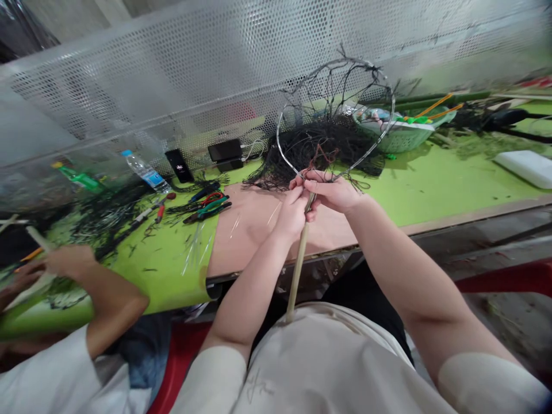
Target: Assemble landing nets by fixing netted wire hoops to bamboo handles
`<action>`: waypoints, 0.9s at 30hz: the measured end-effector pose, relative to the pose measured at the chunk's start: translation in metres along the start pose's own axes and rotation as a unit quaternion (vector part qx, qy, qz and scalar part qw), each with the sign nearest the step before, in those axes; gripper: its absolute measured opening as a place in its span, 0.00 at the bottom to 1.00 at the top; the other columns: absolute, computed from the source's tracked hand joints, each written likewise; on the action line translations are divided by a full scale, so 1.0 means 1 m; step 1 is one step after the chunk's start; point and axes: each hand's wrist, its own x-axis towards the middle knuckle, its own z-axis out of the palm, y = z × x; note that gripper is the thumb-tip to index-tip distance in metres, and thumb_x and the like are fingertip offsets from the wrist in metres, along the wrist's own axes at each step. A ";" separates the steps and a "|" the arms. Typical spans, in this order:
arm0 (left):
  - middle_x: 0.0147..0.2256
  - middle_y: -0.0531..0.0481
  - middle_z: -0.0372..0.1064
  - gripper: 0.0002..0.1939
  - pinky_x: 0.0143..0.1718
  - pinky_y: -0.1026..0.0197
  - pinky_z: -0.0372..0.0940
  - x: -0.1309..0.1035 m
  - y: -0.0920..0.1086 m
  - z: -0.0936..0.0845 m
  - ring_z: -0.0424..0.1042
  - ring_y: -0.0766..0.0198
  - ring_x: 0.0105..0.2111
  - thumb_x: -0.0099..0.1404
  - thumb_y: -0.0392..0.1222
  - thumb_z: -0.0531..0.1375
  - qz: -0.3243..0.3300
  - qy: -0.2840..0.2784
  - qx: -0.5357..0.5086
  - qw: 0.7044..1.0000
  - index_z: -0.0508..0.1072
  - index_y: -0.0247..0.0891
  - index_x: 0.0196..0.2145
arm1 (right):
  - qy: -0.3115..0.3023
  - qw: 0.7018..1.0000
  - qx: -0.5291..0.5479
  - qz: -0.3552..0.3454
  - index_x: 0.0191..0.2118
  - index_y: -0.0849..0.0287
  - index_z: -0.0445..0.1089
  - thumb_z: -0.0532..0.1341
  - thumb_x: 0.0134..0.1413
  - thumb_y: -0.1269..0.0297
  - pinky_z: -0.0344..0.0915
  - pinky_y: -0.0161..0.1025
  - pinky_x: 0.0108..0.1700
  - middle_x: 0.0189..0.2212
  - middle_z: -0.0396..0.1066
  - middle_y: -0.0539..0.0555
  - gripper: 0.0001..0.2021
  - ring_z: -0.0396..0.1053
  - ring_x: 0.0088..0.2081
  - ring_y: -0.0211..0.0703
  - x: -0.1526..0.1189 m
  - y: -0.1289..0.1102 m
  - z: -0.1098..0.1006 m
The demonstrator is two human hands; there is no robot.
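A round wire hoop [280, 135] with dark twisted strands tied to it stands up from a pale wooden stick [297, 264]. The stick's lower end reaches my shirt. Both hands meet where hoop and stick join. My left hand [295, 210] is closed around the top of the stick. My right hand [332, 192] pinches at the same joint, its fingers bent around the stick and the hoop's base. Dark netting [310, 144] hangs from or lies behind the hoop; which of these I cannot tell.
At left lie pliers [209, 210], a water bottle [149, 172], a green bottle [80, 177] and a phone [179, 165]. A green basket [403, 138] and a white box [526, 167] are at right. Another person's arm [112, 290] is at far left. A perforated screen [172, 80] stands behind.
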 end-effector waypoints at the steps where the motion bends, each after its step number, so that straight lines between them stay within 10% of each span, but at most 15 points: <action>1: 0.22 0.59 0.61 0.09 0.17 0.71 0.48 -0.001 -0.001 0.002 0.55 0.77 0.14 0.75 0.41 0.50 0.007 0.015 -0.002 1.000 0.65 0.39 0.37 | -0.002 1.000 0.007 0.001 0.44 0.60 0.72 0.68 0.55 0.55 0.73 0.32 0.23 0.36 0.77 0.53 0.16 0.74 0.26 0.37 0.000 -0.001 0.000; 6: 0.24 0.56 0.65 0.09 0.19 0.68 0.57 0.006 -0.010 -0.004 0.64 0.73 0.17 0.75 0.43 0.50 0.031 0.042 0.041 0.998 0.68 0.40 0.42 | 0.045 0.997 0.065 -0.001 0.53 0.57 0.70 0.59 0.62 0.54 0.69 0.37 0.17 0.52 0.75 0.58 0.18 0.73 0.24 0.38 -0.001 -0.002 0.000; 11: 0.23 0.57 0.65 0.11 0.16 0.67 0.54 0.031 -0.024 -0.009 0.62 0.73 0.15 0.75 0.46 0.50 0.012 0.086 0.084 0.993 0.68 0.39 0.41 | 0.129 0.988 0.076 0.044 0.47 0.59 0.73 0.59 0.61 0.65 0.69 0.36 0.23 0.46 0.78 0.57 0.11 0.73 0.27 0.38 0.014 0.012 -0.012; 15: 0.22 0.55 0.64 0.22 0.21 0.66 0.59 0.020 0.013 -0.019 0.70 0.71 0.21 0.73 0.59 0.51 -0.002 0.123 0.217 0.968 0.70 0.38 0.35 | 0.220 0.968 0.118 0.026 0.37 0.59 0.73 0.55 0.67 0.64 0.74 0.40 0.38 0.40 0.79 0.56 0.11 0.75 0.35 0.39 0.034 0.022 -0.027; 17: 0.21 0.53 0.63 0.28 0.22 0.66 0.58 -0.007 0.063 -0.054 0.74 0.68 0.26 0.70 0.66 0.51 0.013 0.133 0.236 0.963 0.71 0.37 0.32 | 0.214 0.967 0.137 -0.013 0.37 0.58 0.73 0.53 0.69 0.63 0.73 0.42 0.47 0.41 0.80 0.54 0.12 0.77 0.43 0.41 0.041 0.023 -0.034; 20: 0.14 0.55 0.50 0.36 0.23 0.65 0.47 -0.063 0.152 -0.152 0.70 0.72 0.22 0.73 0.65 0.35 0.043 0.178 0.250 0.951 0.66 0.37 0.24 | 0.193 0.967 0.157 -0.047 0.38 0.55 0.72 0.55 0.69 0.62 0.71 0.48 0.55 0.43 0.80 0.49 0.10 0.75 0.49 0.41 0.046 0.021 -0.045; 23: 0.13 0.55 0.42 0.31 0.17 0.66 0.45 -0.099 0.198 -0.245 0.53 0.74 0.15 0.67 0.64 0.55 0.130 0.275 0.295 0.906 0.53 0.41 0.17 | 0.178 0.960 0.192 -0.097 0.38 0.53 0.71 0.57 0.68 0.62 0.69 0.51 0.59 0.41 0.79 0.45 0.07 0.75 0.48 0.38 0.042 0.014 -0.058; 25: 0.13 0.54 0.44 0.30 0.16 0.64 0.46 -0.093 0.187 -0.257 0.53 0.72 0.16 0.63 0.65 0.60 0.141 0.279 0.299 0.902 0.54 0.43 0.16 | 0.167 0.957 0.193 -0.140 0.38 0.53 0.71 0.60 0.66 0.63 0.69 0.50 0.60 0.40 0.79 0.44 0.04 0.76 0.45 0.36 0.034 0.004 -0.066; 27: 0.14 0.54 0.46 0.26 0.18 0.63 0.49 -0.061 0.151 -0.221 0.62 0.70 0.19 0.69 0.66 0.51 0.139 0.265 0.245 0.922 0.65 0.46 0.22 | 0.147 0.962 0.167 -0.159 0.37 0.53 0.71 0.64 0.62 0.64 0.71 0.49 0.59 0.38 0.78 0.45 0.02 0.75 0.41 0.35 0.022 -0.010 -0.073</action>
